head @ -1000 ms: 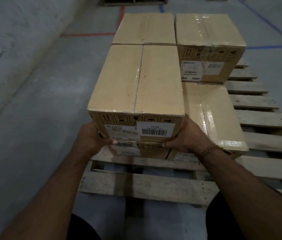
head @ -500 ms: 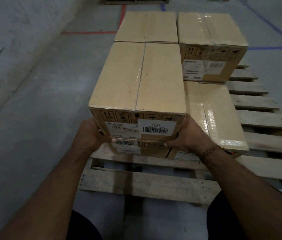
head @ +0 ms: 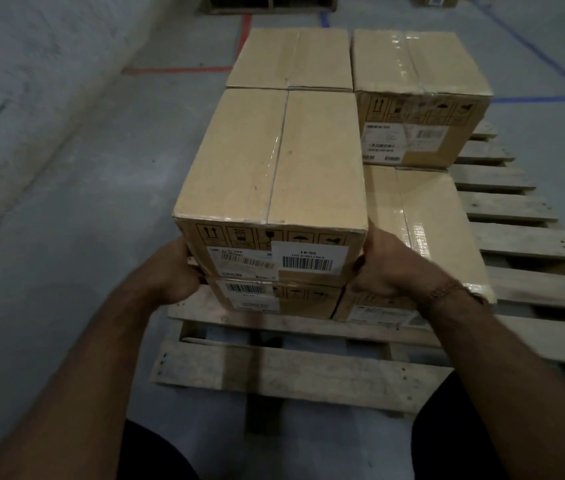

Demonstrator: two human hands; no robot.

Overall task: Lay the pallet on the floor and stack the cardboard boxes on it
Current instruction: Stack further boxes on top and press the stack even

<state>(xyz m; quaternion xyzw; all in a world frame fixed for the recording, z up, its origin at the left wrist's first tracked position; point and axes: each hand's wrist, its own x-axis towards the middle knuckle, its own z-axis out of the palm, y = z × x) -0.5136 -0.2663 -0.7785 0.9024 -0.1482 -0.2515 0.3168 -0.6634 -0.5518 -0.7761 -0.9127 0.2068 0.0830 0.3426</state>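
On the pallet [head: 274, 372], both hands, left hand [head: 170, 271] and right hand [head: 388, 268], clamp the top box [head: 274, 161]; square its edges with the box below [head: 274, 299] before letting go.

Pallet [head: 274, 375] flat on the floor [head: 66, 237], boxes across its left part, bare slats out to the right. Near-left, the top box [head: 274, 168] sits on a lower box [head: 274, 299], left hand [head: 173, 271] and right hand [head: 391, 268] at its two near corners. Just right lies a single low box [head: 430, 220]. Behind it, the far-right box [head: 419, 81]; beside that, the far-left box [head: 291, 57].
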